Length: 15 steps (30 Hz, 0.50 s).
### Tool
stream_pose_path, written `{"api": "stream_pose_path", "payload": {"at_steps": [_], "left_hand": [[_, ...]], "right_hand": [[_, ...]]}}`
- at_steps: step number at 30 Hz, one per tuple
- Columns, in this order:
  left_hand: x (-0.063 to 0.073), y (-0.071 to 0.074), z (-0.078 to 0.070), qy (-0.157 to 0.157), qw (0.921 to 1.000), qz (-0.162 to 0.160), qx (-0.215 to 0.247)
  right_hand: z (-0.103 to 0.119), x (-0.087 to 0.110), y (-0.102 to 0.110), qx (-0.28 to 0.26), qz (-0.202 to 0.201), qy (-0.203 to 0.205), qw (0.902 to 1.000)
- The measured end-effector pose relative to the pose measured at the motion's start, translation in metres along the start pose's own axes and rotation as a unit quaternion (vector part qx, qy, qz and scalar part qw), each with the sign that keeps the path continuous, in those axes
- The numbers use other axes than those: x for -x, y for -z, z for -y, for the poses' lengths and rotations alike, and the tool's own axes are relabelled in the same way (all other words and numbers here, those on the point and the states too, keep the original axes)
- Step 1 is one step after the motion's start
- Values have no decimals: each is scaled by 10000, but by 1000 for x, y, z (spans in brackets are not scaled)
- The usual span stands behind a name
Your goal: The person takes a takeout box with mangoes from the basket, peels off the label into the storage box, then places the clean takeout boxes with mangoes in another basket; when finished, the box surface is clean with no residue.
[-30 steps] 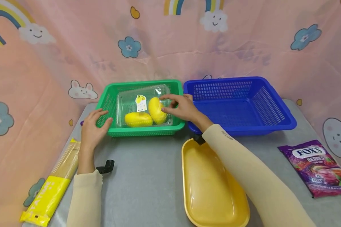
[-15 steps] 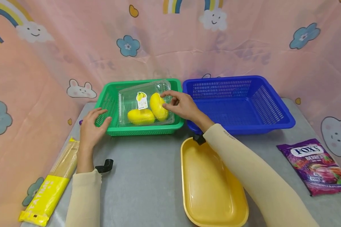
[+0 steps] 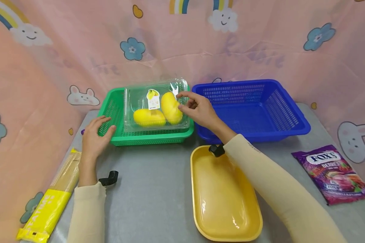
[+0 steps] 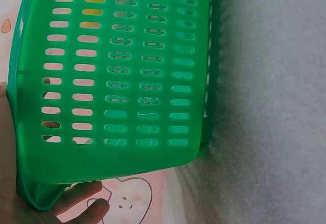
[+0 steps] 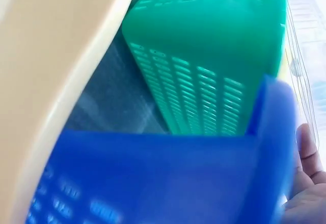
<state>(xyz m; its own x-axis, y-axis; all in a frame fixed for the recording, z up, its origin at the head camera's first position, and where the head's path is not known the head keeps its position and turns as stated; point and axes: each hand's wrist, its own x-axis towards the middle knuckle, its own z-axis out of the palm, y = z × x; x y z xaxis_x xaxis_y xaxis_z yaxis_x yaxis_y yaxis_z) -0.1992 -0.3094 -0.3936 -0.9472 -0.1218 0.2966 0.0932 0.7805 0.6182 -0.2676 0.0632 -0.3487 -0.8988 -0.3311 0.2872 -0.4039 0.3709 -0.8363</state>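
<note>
My right hand pinches the right side of a clear plastic clamshell box, raised slightly over the green basket. Two yellow mangoes lie inside the box, under a white label with a fruit picture. At the basket's left end is my left hand, thumb and fingers spread by the rim. In the left wrist view its fingers look fairly straight beside the basket's corner. The right wrist view catches part of my right hand by the box, behind the blue basket's blurred rim.
A blue basket stands right of the green one. In front of it lies a yellow tray, partly under my right forearm. At left is a yellow pasta packet; at right, a purple Fox's candy bag. A printed pink curtain hangs behind.
My right hand has lifted the clamshell box with the mangoes up from within the green basket, its right side first. My left hand has stayed near the basket's left end.
</note>
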Motion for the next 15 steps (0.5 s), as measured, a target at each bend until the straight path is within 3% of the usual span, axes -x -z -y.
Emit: {"api": "stream_pose_path", "payload": {"at_steps": [7,15], "left_hand": [[0,0,1,-31,10000,-60,-54],[1,0,-3,-1,9999,-93,-57]], "right_hand": [[3,14,14,-518,-287,194,9981],[19,39,22,-771,-151,200,9967]]}}
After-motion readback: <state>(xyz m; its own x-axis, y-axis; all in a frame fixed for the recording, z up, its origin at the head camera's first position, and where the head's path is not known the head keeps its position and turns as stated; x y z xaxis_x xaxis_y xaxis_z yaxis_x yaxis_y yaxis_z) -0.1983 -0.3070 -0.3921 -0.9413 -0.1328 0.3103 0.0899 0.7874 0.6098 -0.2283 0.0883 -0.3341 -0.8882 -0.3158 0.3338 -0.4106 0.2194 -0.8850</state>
